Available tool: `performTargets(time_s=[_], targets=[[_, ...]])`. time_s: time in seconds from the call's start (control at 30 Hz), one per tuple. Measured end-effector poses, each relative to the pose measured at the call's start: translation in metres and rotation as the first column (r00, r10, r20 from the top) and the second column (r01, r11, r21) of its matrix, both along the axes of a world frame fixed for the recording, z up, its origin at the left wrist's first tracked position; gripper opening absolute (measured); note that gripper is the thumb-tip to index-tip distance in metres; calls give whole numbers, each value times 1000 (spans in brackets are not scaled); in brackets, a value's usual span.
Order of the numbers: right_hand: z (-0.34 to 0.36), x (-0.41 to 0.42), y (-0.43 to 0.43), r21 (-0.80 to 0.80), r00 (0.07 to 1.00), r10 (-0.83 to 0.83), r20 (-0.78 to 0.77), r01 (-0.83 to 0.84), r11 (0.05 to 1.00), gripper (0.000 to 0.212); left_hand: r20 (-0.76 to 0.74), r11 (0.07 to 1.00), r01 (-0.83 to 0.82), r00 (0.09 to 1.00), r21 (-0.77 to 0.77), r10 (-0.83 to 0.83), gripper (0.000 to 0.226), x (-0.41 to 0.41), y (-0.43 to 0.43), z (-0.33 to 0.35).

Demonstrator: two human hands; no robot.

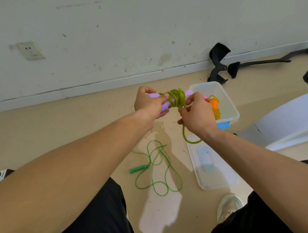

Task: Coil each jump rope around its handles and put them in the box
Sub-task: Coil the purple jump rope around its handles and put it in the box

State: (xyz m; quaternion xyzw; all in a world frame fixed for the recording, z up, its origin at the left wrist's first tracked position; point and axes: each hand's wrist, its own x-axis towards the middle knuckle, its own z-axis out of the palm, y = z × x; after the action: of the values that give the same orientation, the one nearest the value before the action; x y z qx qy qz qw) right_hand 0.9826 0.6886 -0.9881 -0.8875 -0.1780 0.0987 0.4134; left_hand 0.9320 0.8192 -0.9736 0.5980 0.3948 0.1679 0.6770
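The left hand [149, 103] is clasping the purple handles [164, 106]. The right hand [197, 115] is pinching the yellow-green rope [176, 98], seemingly winding its last slack. Tucking the tail looks next, then the box [205, 84] at 3 o'clock. The green rope [156, 170] is lying uncoiled at 6 o'clock.

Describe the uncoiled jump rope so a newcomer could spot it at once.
On the tan floor, find the clear lid lying flat, nearer than the clear box. Left of it sprawls the green rope, with one green handle showing. It alone lies in loose loops; the others are wound on handles.
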Motion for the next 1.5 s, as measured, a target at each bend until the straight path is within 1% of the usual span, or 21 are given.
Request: performTargets(time_s=[0.07,0.17,0.27,0.3,0.37,0.43,0.47,0.53,0.63,0.7,0.77,0.83,0.9,1.03,1.07,1.13,1.2,1.27,1.33,1.43,1.5], targets=[[0,-1,0,16,1000,17,-8,-16,1000,13,7,1000,2,1000,3,-2,33,1,1,1],[1,-2,-1,-48,995,103,1,-103,994,9,12,1000,12,1000,2,-12,33,2,4,0],[10,4,-4,-144,981,194,21,-189,971,18,-12,999,23,1000,-28,-23,33,1,5,1],[14,8,-5,-153,975,222,-6,-221,963,21,-23,998,25,999,-54,-26,33,1,6,0],[24,13,-9,-177,946,311,-89,-322,930,24,-45,992,45,998,-114,-51,31,0,9,2],[31,18,-14,-250,906,416,-72,-421,872,33,-49,981,79,995,-176,-89,30,-2,13,5],[32,21,-16,-285,892,450,-47,-444,850,35,-40,973,90,994,-211,-100,33,-3,15,7],[33,25,-21,-328,877,480,-7,-455,828,35,2,947,106,994,-304,-110,41,-3,17,13],[33,29,-25,-343,879,476,-10,-451,824,26,97,863,168,986,-477,-139,43,-7,22,25],[32,30,-26,-332,876,482,-30,-464,822,18,140,814,237,971,-530,-192,46,-11,25,31],[32,30,-27,-328,877,479,-33,-462,824,14,184,786,321,947,-529,-263,46,-13,29,33],[32,31,-26,-290,897,433,-92,-440,850,20,220,765,435,900,-474,-376,47,-15,29,34],[32,32,-26,-256,910,380,-165,-412,874,22,199,792,500,866,-350,-459,46,-15,25,33],[32,29,-26,-248,904,375,-204,-418,874,32,46,893,440,898,-94,-438,25,-10,17,26],[33,28,-25,-257,905,378,-197,-420,870,34,-29,900,437,899,1,-436,22,-10,17,25],[36,27,-24,-317,919,374,-123,-394,863,41,-157,889,435,897,146,-413,24,-10,18,24],[41,28,-19,-355,937,346,-43,-338,872,45,-205,899,389,914,202,-349,29,-9,17,23],[45,26,-16,-416,945,326,26,-287,863,38,-208,913,325,938,245,-278,36,-7,15,20],[49,23,-13,-510,941,328,82,-243,825,26,-230,903,299,945,309,-234,41,-4,15,16],[49,20,-11,-608,932,347,105,-216,764,15,-258,890,304,940,340,-222,43,-3,13,11],[47,19,-10,-671,923,364,124,-192,716,13,-283,873,328,930,361,-233,42,-1,9,8]])
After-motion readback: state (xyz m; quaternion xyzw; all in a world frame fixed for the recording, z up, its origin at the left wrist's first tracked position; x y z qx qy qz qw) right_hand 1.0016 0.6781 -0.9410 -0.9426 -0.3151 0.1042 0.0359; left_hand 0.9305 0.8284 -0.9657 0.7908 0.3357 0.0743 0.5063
